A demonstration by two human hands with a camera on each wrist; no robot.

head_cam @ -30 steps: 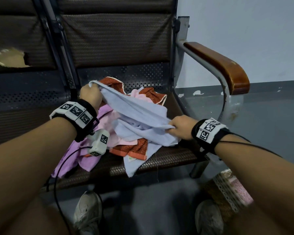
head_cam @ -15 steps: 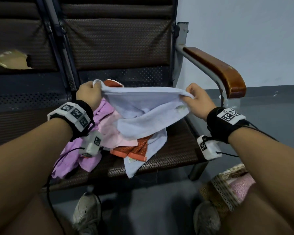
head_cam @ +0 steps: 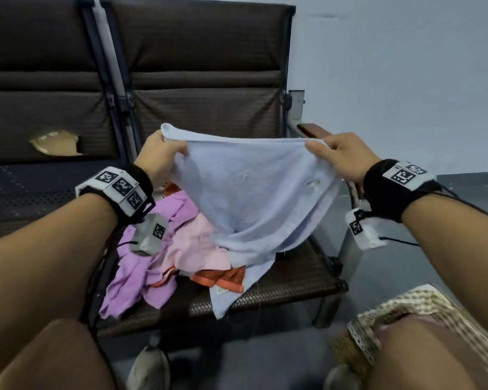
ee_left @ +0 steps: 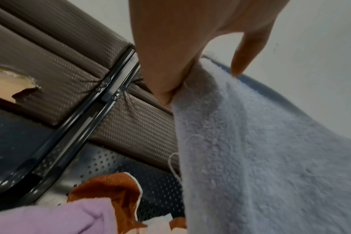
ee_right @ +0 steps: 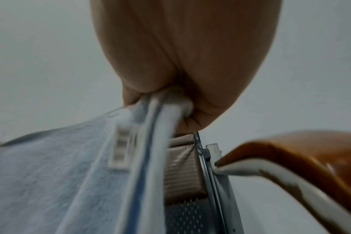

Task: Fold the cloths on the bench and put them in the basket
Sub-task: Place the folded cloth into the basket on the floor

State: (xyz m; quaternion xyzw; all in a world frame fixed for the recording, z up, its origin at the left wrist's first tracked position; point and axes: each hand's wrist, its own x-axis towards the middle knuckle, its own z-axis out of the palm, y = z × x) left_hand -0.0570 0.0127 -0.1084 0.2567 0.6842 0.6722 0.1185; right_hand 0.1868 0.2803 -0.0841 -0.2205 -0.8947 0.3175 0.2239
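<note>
A pale blue towel point(head_cam: 254, 192) hangs stretched between my two hands above the bench seat point(head_cam: 293, 280). My left hand point(head_cam: 164, 153) pinches its top left corner, and my right hand point(head_cam: 335, 156) pinches the top right corner. The towel's lower end still trails onto the seat. The left wrist view shows the left hand point(ee_left: 176, 76) gripping the towel point(ee_left: 260, 150) edge; the right wrist view shows the right hand point(ee_right: 170, 101) gripping the bunched hem of the towel point(ee_right: 60, 166). Under it lie a purple cloth point(head_cam: 141, 271), a pink cloth point(head_cam: 197, 246) and an orange cloth point(head_cam: 223, 278). The woven basket point(head_cam: 383, 313) stands on the floor at lower right.
The bench has brown padded backrests point(head_cam: 203, 80), one torn at the left point(head_cam: 54, 142). A wooden armrest point(head_cam: 313, 130) sits at the seat's right end, close to my right hand. My knees and shoes point(head_cam: 150, 370) fill the lower edge. A grey wall lies behind.
Both hands have lifted the blue towel higher and pulled it wide. The right hand went from the seat's front edge up and right to beside the armrest.
</note>
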